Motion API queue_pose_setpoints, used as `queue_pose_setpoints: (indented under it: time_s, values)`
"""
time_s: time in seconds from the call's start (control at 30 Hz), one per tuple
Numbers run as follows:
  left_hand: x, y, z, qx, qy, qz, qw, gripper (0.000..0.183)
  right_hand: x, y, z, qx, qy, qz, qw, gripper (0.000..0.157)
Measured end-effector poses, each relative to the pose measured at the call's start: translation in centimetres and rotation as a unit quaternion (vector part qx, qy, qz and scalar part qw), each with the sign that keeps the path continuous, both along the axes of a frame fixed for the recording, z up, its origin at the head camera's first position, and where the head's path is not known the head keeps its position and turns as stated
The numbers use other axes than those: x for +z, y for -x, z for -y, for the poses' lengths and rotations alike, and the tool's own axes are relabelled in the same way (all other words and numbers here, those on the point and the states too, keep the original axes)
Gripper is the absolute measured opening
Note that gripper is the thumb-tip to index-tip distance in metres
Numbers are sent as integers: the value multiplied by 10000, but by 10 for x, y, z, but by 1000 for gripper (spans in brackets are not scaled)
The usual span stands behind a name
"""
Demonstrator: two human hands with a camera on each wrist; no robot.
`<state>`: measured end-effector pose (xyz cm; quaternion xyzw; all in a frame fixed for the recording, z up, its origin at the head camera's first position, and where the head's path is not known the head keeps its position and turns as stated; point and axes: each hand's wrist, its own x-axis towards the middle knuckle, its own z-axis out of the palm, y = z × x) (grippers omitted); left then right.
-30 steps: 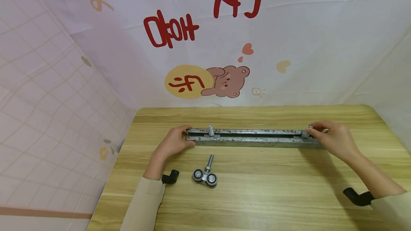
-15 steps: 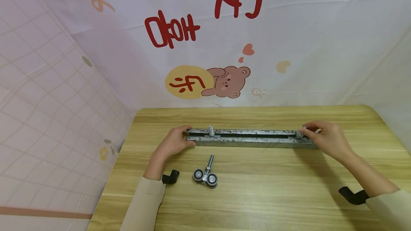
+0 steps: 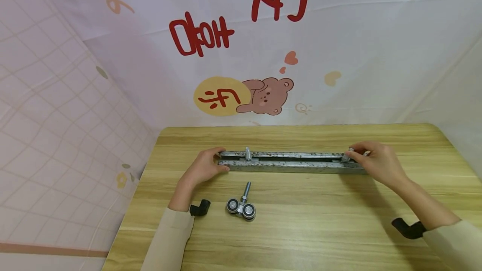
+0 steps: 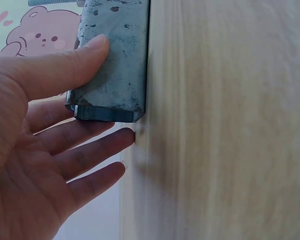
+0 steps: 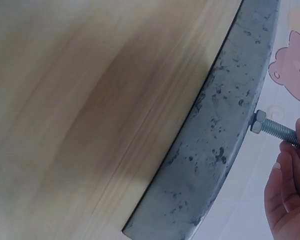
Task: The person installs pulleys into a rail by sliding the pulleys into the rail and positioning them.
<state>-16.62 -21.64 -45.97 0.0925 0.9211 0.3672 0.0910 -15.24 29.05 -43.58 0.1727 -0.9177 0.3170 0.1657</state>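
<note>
In the head view a long speckled metal track [image 3: 293, 167] lies across the table with its slot facing up. My left hand [image 3: 201, 166] grips its left end between thumb and fingers; in the left wrist view the thumb lies on the side of the track [image 4: 115, 65]. Two bolts stand up from the slot. The left bolt [image 3: 248, 154] is untouched. My right hand [image 3: 382, 164] pinches the shank of the right bolt [image 3: 346, 156]. Up close, a hex nut [image 5: 258, 122] on that bolt sits right at the track's edge. Whatever carries it inside the track is mostly hidden.
A loose roller trolley [image 3: 241, 208] with its threaded bolt lies on the wooden table [image 3: 320, 229], in front of the track. Black bent pieces [image 3: 201, 208] show beside both wrists. A printed cloth [image 3: 357, 53] hangs behind the table.
My right hand has moved left along the track, and the pinched bolt has slid left with it in the slot. The left hand, the track and the loose trolley have stayed put.
</note>
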Motion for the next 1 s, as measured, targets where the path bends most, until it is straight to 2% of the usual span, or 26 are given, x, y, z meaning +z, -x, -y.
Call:
queue_pose_setpoints:
  time_s: [0.43,1.0]
  values:
    - [-1,1,0,-3,13,38,10000,70,-2,3,13,203,139,-146,9996,13]
    - [2,0,0,-5,-22,30,10000,70,-1,3,31,205,104,41,9997,12]
